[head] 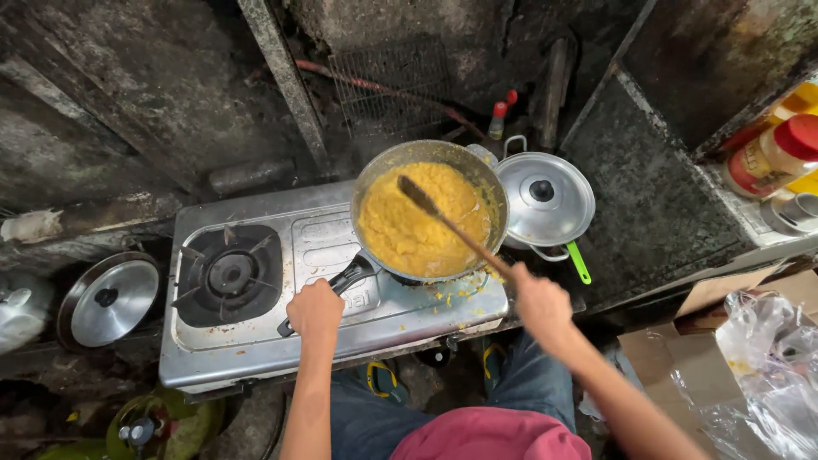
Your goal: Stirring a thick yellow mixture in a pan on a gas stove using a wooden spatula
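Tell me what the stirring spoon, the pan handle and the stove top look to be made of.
Stirring spoon: likely wood, matte brown with no shine. Pan handle: probably black plastic, dull and dark under the left hand. Stove top: sheet metal, probably stainless steel, with a brushed grey sheen and pressed panels.

jar (780, 158) cut by right edge | handle (345, 281) end hidden under left hand (315, 311)

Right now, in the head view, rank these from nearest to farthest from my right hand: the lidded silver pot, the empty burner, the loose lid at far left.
From the right hand:
1. Lidded silver pot, just above it.
2. Empty burner, across the stove, left.
3. Loose lid, beyond the stove's left edge.
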